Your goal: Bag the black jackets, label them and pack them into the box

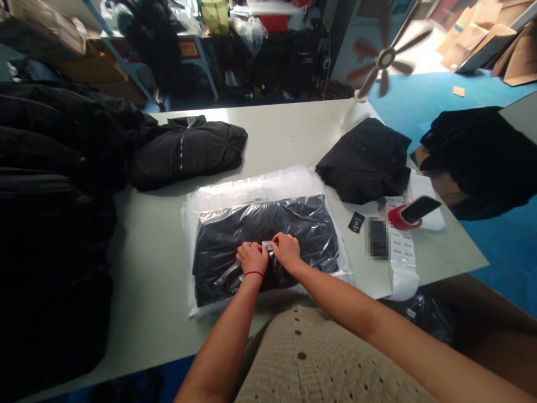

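A black folded garment lies inside a clear plastic bag on the table before me. Near the middle of its front edge is a small white label. My left hand, with a red string at the wrist, has curled fingers at the label's left side and rests on the plastic. My right hand pinches the label's right side between thumb and forefinger. The palms and some fingertips are hidden.
Black garments pile up at the left. Another folded black bundle lies behind the bag, and a loose black garment at right. Nearby are a black card, a label strip, a phone in a red holder and a fan.
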Tool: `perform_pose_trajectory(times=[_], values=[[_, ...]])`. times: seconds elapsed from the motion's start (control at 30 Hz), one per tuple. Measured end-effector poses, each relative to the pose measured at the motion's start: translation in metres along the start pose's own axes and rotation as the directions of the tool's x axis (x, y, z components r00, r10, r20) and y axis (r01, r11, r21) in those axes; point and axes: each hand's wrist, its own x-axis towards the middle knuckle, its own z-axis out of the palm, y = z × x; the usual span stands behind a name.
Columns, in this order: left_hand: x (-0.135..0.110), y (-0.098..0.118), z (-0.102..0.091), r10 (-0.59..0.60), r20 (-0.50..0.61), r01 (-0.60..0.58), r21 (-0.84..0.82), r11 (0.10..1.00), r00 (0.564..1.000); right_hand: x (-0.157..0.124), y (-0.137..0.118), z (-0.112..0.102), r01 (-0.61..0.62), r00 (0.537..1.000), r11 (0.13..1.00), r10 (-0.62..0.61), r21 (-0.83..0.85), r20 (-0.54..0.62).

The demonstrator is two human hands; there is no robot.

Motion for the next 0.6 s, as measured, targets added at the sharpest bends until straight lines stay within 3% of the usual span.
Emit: perform_pose_trajectory(times=[0.13,0.23,0.33,0.43,0.6], values=[[-0.002,0.002,0.0,0.023,-0.028,-0.021,0.076,0.997,0.999,0.0,0.003,0.004,0.037,0.998,0.993,-0.042,-0.109,-0.052],[-0.004,-0.002,0.003,0.125,-0.134,-0.112,0.097,0.989,0.983,-0.009,0.01,0.008,0.192,0.975,0.965,-0.208,-0.177,-0.077],[-0.006,-0.015,0.013,0.398,-0.159,-0.384,0.113,0.916,0.903,-0.022,0.022,0.013,0.462,0.88,0.858,-0.474,-0.223,-0.001],[-0.005,-0.029,0.025,0.523,-0.046,-0.51,0.159,0.845,0.851,-0.03,0.031,0.017,0.569,0.82,0.78,-0.56,-0.261,0.115],[-0.001,-0.037,0.037,0.467,0.091,-0.476,0.197,0.857,0.879,-0.032,0.035,0.019,0.438,0.899,0.844,-0.412,-0.311,0.149]])
